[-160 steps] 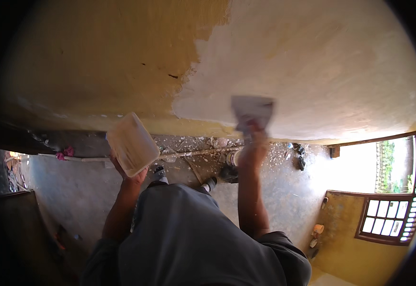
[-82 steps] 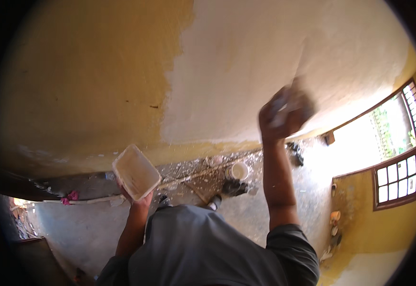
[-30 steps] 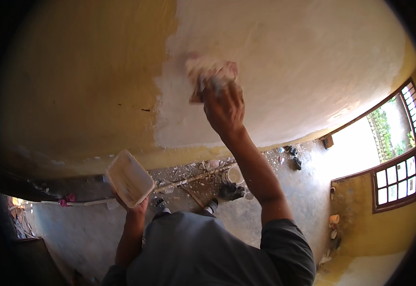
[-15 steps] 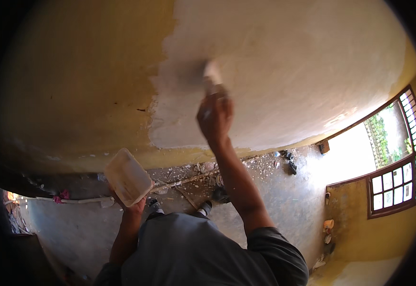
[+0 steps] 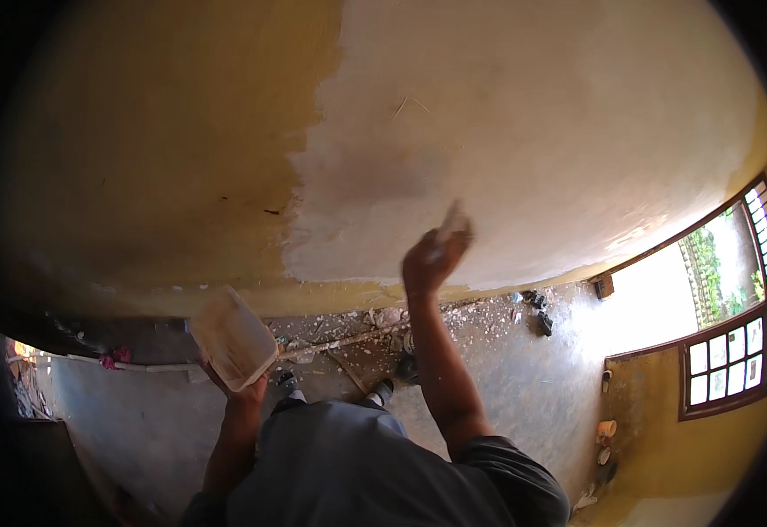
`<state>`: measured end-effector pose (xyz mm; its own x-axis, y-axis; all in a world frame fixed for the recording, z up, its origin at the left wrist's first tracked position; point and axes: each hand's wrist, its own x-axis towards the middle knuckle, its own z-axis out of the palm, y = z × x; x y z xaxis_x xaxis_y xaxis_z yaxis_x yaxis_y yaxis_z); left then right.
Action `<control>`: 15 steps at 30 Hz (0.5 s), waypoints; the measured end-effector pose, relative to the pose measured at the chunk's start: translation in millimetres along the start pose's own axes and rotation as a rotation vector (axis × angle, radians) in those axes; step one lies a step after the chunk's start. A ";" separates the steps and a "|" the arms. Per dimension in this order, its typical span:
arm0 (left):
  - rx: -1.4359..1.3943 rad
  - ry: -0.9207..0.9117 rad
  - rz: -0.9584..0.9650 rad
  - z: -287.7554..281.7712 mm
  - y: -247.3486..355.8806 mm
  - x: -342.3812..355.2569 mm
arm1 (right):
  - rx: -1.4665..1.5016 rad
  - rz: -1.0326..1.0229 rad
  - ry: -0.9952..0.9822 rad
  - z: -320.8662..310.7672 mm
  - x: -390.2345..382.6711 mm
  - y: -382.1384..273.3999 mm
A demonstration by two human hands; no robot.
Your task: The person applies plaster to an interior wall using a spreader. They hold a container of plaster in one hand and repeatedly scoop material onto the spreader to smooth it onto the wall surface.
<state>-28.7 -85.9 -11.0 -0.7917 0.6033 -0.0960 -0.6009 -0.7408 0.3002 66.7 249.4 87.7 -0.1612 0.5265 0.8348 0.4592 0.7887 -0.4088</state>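
My right hand (image 5: 433, 259) is closed round a putty knife (image 5: 453, 218), its blade smeared by motion. The knife is close to the pale coated part of the wall (image 5: 524, 114); whether it touches cannot be made out. Thin raised lines mark the coat further up. To the left, the wall's bare yellow part (image 5: 172, 114) meets the coat along a ragged edge. In my left hand (image 5: 244, 386) is a rectangular whitish plastic tub (image 5: 232, 338), tilted and gripped by its lower end. Pale residue shows inside it.
White flakes and debris (image 5: 383, 316) litter the floor along the wall's foot. A long pole (image 5: 348, 336) lies there, near my feet. Dark objects (image 5: 537, 312) sit farther right. A bright doorway and a barred window (image 5: 724, 362) are at the right, with small containers (image 5: 605, 430) below.
My right hand has swung down and to the right with the putty knife, away from the upper wall. Fresh thin lines show on the coat. The left hand still holds the tub, nearly unmoved.
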 end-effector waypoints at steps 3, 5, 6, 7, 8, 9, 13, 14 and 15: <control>-0.019 -0.061 -0.039 -8.9 -1.6 1.2 | 0.583 0.717 0.338 -23.0 86.5 -21.5; -0.019 -0.037 -0.047 -10.7 2.4 0.8 | 0.542 0.676 0.350 -5.6 112.3 -43.0; -0.024 -0.019 -0.053 -9.6 1.5 2.2 | 0.426 0.521 0.312 2.1 114.0 -53.8; -0.020 -0.019 -0.046 -9.4 3.4 2.1 | 0.195 0.358 0.299 6.3 113.0 -76.9; -0.030 -0.036 -0.044 -8.8 4.7 2.1 | 0.238 0.188 0.242 12.6 108.4 -89.3; -0.042 -0.051 -0.047 -9.1 5.0 2.3 | 0.273 0.144 0.221 15.0 105.0 -108.8; -0.057 -0.129 -0.074 -8.6 3.7 4.4 | -0.046 -0.522 -0.151 29.9 31.8 -94.2; -0.068 -0.116 -0.061 -9.3 6.6 2.2 | -0.042 -0.530 -0.150 20.8 20.3 -86.9; -0.083 -0.108 -0.050 -10.0 6.6 3.0 | 0.047 -0.805 -0.337 4.8 19.4 -71.7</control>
<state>-36.1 -92.0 -18.8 -0.7469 0.6649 -0.0044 -0.6497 -0.7284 0.2177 26.4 204.5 131.5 -0.6746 -0.1364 0.7255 0.0593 0.9696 0.2374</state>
